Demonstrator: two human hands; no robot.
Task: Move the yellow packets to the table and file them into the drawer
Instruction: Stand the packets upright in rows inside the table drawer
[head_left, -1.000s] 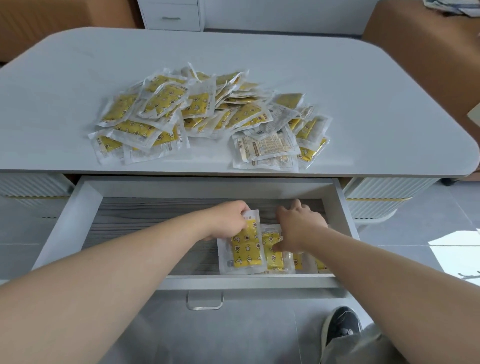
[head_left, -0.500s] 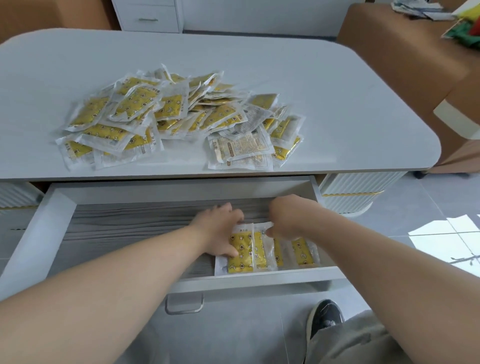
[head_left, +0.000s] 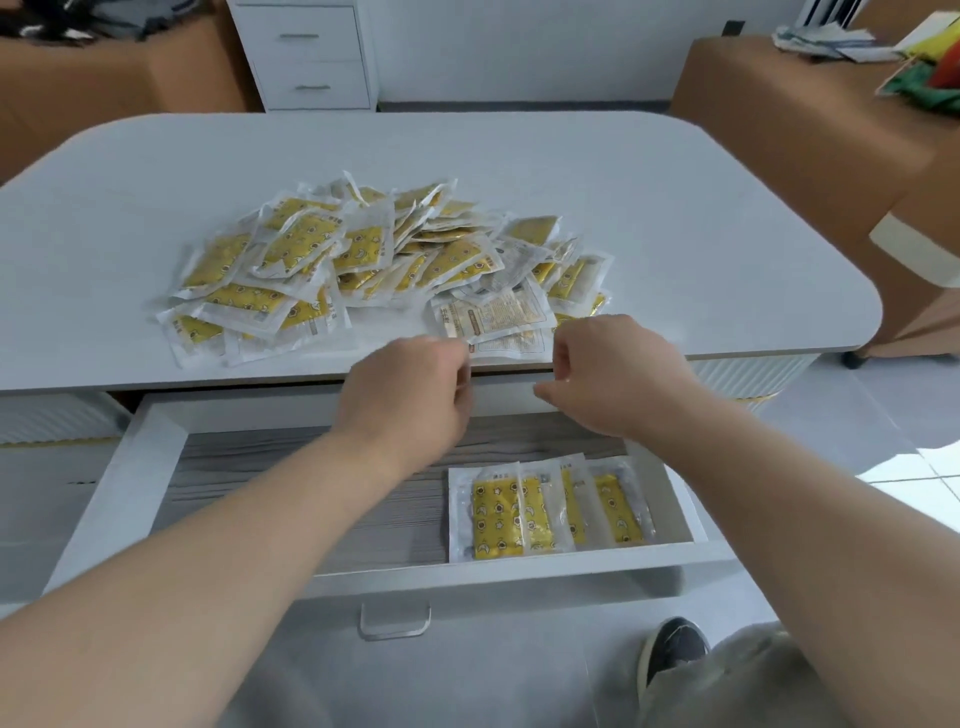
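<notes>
Yellow packets (head_left: 501, 514) lie overlapped in the right front corner of the drawer (head_left: 130, 467). Over the back wall of the drawer, the left hand (head_left: 410, 397) and the right hand (head_left: 615, 376) have loosely curled grips, holding nothing.

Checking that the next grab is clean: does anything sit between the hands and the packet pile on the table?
Nothing visible. The left hand and right hand hover at the table edge, right beside the nearest yellow packets; the open drawer lies below them.
</notes>
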